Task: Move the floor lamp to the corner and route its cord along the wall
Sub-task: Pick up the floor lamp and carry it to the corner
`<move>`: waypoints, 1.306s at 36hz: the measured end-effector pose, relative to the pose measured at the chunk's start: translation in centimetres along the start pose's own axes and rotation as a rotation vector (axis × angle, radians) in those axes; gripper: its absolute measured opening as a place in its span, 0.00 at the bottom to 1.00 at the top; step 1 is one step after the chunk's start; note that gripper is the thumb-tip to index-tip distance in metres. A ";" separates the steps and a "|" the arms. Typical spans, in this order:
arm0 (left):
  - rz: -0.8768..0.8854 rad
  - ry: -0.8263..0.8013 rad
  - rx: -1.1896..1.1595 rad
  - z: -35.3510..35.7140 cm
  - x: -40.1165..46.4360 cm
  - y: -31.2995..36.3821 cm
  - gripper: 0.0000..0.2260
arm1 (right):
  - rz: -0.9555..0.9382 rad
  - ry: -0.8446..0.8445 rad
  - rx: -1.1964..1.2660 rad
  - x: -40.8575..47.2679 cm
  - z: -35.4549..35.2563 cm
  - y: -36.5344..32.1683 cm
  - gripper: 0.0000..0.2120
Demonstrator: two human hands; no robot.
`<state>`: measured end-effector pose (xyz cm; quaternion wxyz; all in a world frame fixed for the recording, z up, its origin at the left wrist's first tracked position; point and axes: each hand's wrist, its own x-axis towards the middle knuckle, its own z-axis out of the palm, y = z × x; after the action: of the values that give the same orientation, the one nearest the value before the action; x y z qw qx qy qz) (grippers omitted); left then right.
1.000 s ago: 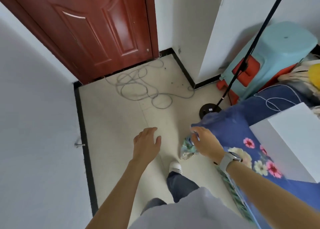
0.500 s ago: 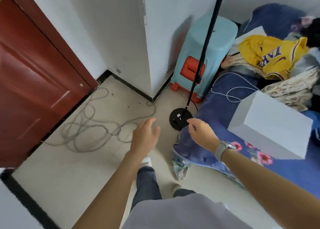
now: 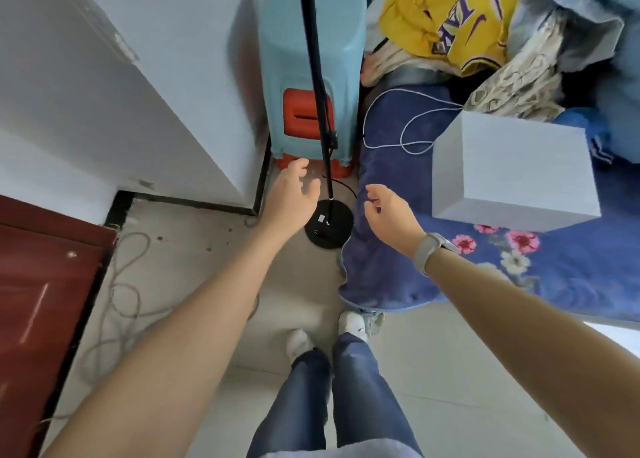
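Reaching in for the floor lamp, both hands empty.

From the head camera, we have our left hand (image 3: pixel 289 198) spread open and our right hand (image 3: pixel 389 212) loosely curled, neither holding anything, on either side of the thin black metal pole (image 3: pixel 317 77) of the floor lamp, whose round black base (image 3: pixel 329 224) sits on the floor just below and between them. We judge this the first step: next we must close on the pole and lift, minding the thin black cord (image 3: pixel 341 184) trailing just beyond our hands. Beyond the right hand, a yellow jersey (image 3: pixel 450 25) on the bed shows purple lettering, upside down, seemingly "LAK". A small white label on the base is unreadable.
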<state>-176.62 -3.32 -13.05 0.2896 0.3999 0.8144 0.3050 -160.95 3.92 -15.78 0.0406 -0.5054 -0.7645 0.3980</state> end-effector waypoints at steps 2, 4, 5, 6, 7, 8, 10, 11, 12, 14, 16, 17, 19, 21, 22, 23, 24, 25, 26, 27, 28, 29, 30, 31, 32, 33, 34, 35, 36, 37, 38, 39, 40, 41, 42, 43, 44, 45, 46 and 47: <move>-0.024 -0.002 -0.043 1.2 1.9 -0.2 0.21 | 0.014 0.013 0.065 1.7 0.4 1.0 0.20; -0.032 -0.003 -0.052 2.4 3.7 -0.6 0.22 | 0.007 0.022 0.106 3.7 0.9 1.9 0.21; -0.033 0.004 -0.050 2.9 4.7 -0.9 0.23 | 0.001 0.022 0.114 4.7 1.3 2.4 0.21; -0.032 0.017 -0.051 3.5 5.6 -1.2 0.24 | -0.006 0.021 0.121 5.8 1.7 2.8 0.22; -0.026 0.032 -0.060 4.0 6.6 -1.5 0.25 | -0.016 0.018 0.129 6.8 2.2 3.2 0.23; -0.017 0.047 -0.079 4.5 7.6 -1.6 0.25 | -0.027 0.012 0.140 7.8 2.7 3.6 0.24; 0.024 0.090 -0.132 5.5 9.4 -1.5 0.26 | -0.059 0.000 0.166 9.5 3.7 4.4 0.26; 0.052 0.120 -0.166 5.9 10.2 -1.2 0.25 | -0.075 -0.003 0.184 10.3 4.1 4.7 0.27; 0.072 0.155 -0.203 6.3 11.0 -0.9 0.24 | -0.088 -0.007 0.202 11.1 4.6 4.9 0.28; 0.082 0.229 -0.267 7.0 12.5 -0.3 0.20 | -0.099 -0.019 0.227 12.6 5.2 5.2 0.30; 0.057 0.288 -0.328 7.6 13.7 -0.1 0.16 | -0.091 -0.029 0.240 14.3 5.7 5.2 0.32; 0.051 0.301 -0.357 7.8 14.2 -0.2 0.14 | -0.089 -0.036 0.247 15.2 5.9 5.1 0.33; 0.056 0.311 -0.358 8.1 14.8 -0.6 0.13 | -0.095 -0.069 0.263 16.6 6.4 4.7 0.34; 0.060 0.310 -0.343 8.1 15.2 -1.2 0.13 | -0.100 -0.116 0.302 17.8 7.1 4.2 0.35; 0.057 0.303 -0.343 8.0 15.4 -1.4 0.12 | -0.103 -0.138 0.334 18.2 7.3 3.8 0.35; 0.053 0.291 -0.345 7.9 15.6 -1.6 0.11 | -0.115 -0.157 0.372 18.6 7.6 3.5 0.34; 0.049 0.278 -0.348 7.8 15.8 -1.7 0.10 | -0.133 -0.172 0.409 18.9 7.9 3.2 0.32; 0.048 0.266 -0.348 7.7 15.9 -1.9 0.09 | -0.152 -0.182 0.438 19.2 8.3 2.9 0.30; 0.050 0.255 -0.346 7.7 16.0 -1.9 0.10 | -0.164 -0.183 0.461 19.5 8.6 2.6 0.29; 0.052 0.243 -0.343 7.6 16.1 -2.0 0.10 | -0.163 -0.175 0.481 19.8 9.0 2.5 0.27; 0.053 0.236 -0.339 7.6 16.2 -2.1 0.10 | -0.149 -0.160 0.497 20.1 9.3 2.4 0.24; 0.054 0.234 -0.332 7.6 16.3 -2.2 0.11 | -0.131 -0.147 0.507 20.4 9.7 2.3 0.22; 0.057 0.235 -0.325 7.7 16.4 -2.3 0.11 | -0.117 -0.139 0.508 20.7 10.0 2.4 0.19; 0.061 0.237 -0.324 7.7 16.5 -2.4 0.11 | -0.110 -0.137 0.499 20.9 10.4 2.5 0.17; 0.063 0.240 -0.325 7.6 16.7 -2.5 0.11 | -0.107 -0.136 0.483 21.1 10.8 2.6 0.16; 0.064 0.245 -0.324 7.6 16.8 -2.5 0.11 | -0.108 -0.131 0.471 21.2 11.2 2.6 0.15; 0.064 0.252 -0.319 7.5 16.8 -2.5 0.11 | -0.112 -0.121 0.465 21.3 11.5 2.7 0.14; 0.063 0.259 -0.312 7.4 16.9 -2.5 0.11 | -0.119 -0.112 0.464 21.3 11.7 2.7 0.14; 0.060 0.261 -0.303 7.3 16.9 -2.5 0.11 | -0.126 -0.103 0.459 21.3 11.9 2.7 0.15; 0.059 0.258 -0.292 7.1 16.9 -2.5 0.10 | -0.130 -0.093 0.452 21.3 12.0 2.7 0.16; 0.061 0.251 -0.278 7.0 16.8 -2.5 0.10 | -0.132 -0.084 0.443 21.3 12.1 2.8 0.16; 0.065 0.245 -0.262 6.9 16.7 -2.6 0.10 | -0.134 -0.078 0.431 21.3 12.2 2.8 0.15; 0.071 0.241 -0.246 6.7 16.6 -2.6 0.10 | -0.138 -0.077 0.417 21.3 12.2 2.9 0.14; 0.075 0.238 -0.236 6.6 16.4 -2.6 0.11 | -0.141 -0.079 0.405 21.2 12.2 2.9 0.12; 0.075 0.235 -0.231 6.5 16.2 -2.5 0.11 | -0.142 -0.081 0.402 21.0 12.2 3.0 0.12; 0.073 0.233 -0.230 6.3 16.0 -2.4 0.11 | -0.143 -0.079 0.407 20.8 12.2 3.0 0.11; 0.071 0.229 -0.228 6.3 15.8 -2.3 0.11 | -0.145 -0.073 0.416 20.6 12.3 3.0 0.11; 0.069 0.223 -0.226 6.2 15.6 -2.2 0.11 | -0.147 -0.066 0.422 20.2 12.3 3.1 0.12; 0.068 0.218 -0.222 6.1 15.3 -2.1 0.12 | -0.151 -0.062 0.425 19.8 12.3 3.1 0.12; 0.068 0.214 -0.220 6.1 15.0 -1.9 0.12 | -0.153 -0.061 0.425 19.4 12.2 3.1 0.13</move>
<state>-180.87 9.76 -21.79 0.2329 0.3583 0.7882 0.4430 -173.71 13.13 -32.73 0.1531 -0.4138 -0.7005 0.5609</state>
